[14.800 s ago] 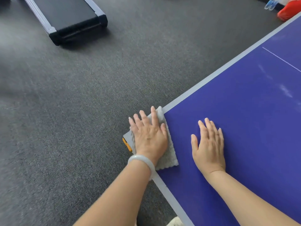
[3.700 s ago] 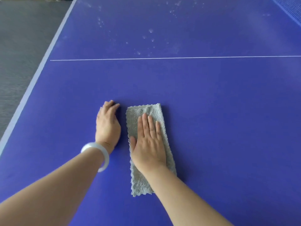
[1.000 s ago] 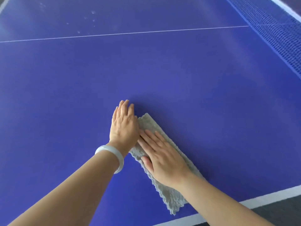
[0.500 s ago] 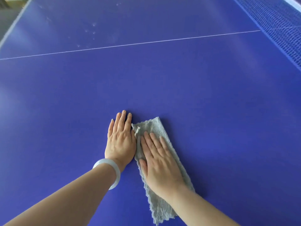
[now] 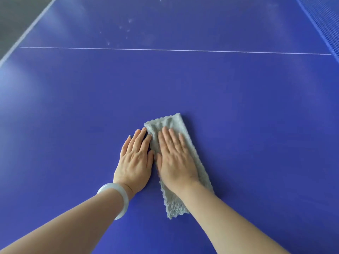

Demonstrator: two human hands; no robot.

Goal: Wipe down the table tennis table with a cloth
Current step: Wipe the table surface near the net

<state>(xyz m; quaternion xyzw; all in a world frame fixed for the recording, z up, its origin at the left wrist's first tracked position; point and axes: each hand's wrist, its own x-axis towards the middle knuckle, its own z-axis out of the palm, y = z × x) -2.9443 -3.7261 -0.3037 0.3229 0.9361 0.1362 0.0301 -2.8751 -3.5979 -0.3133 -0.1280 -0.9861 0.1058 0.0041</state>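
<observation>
R hand flat, fingers straight, pressing cloth onto table; L hand flat beside it at 9 o'clock. Risk: cloth bunches (far-left corner looks rumpled), skipping specks at 12 o'clock.

- Grey fluffy cloth, folded into a long narrow strip with wavy, scalloped edges. It lies flat on the tabletop, its length running from near to far and its far end leaning slightly left. The right hand rests on its middle, palm down with straight fingers. The far end and the ragged near end show beyond the hand.
- Deep blue table tennis tabletop, smooth and faintly glossy. A thin white line crosses it beyond the cloth. Whitish specks dot the surface past that line. A pale edge band runs along the far left, and blue mesh net stands at the far right. The cloth lies well apart from both.
</observation>
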